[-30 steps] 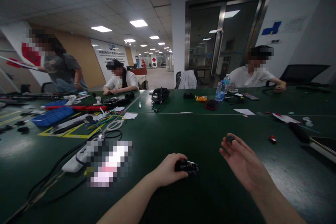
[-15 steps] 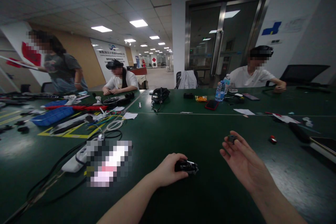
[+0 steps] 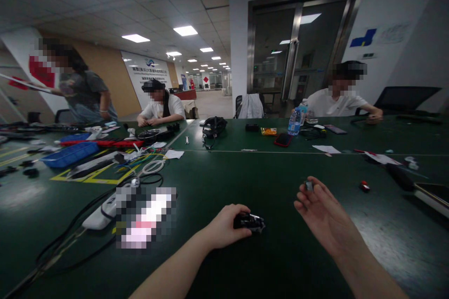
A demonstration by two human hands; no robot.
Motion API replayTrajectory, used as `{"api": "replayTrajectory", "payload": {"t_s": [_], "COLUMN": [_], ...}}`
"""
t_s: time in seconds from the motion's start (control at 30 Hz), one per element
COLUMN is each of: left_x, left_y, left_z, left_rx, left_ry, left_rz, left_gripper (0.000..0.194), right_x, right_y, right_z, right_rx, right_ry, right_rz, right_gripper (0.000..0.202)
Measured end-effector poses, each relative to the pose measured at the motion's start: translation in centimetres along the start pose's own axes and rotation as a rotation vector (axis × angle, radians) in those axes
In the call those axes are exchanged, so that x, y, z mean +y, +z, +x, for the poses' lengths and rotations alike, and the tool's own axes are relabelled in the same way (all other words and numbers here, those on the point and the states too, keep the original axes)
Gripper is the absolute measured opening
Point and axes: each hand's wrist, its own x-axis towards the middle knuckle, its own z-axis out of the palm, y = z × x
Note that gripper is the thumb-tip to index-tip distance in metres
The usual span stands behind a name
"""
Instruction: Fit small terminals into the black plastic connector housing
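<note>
A broad dark-green table [image 3: 224, 177] spans the foreground; the hands are apart, the left hand [image 3: 228, 225] clasped round a glossy black rounded object [image 3: 255, 223] on it, the raised right hand [image 3: 324, 219] pinching a small grey blocky piece [image 3: 308, 186]

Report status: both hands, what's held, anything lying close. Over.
Left hand around glossy black object, on green table. Right hand pinching small grey piece. Small red-and-black item right of right hand, touching neither.
</note>
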Motion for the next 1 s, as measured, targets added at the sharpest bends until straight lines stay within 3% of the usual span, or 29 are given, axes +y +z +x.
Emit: {"api": "replayTrajectory", "payload": {"t_s": [1.0], "left_x": [0.2], "left_y": [0.1], "left_z": [0.0], "left_rx": [0.016], "left_ry": [0.019], "left_rz": [0.013], "left_gripper": [0.049], "right_x": [1.0], "right_y": [0.0], "right_z": [-0.1], "right_rx": [-0.008], "right_ry": [0.068], "right_rz": [0.004], "right_gripper": [0.024]}}
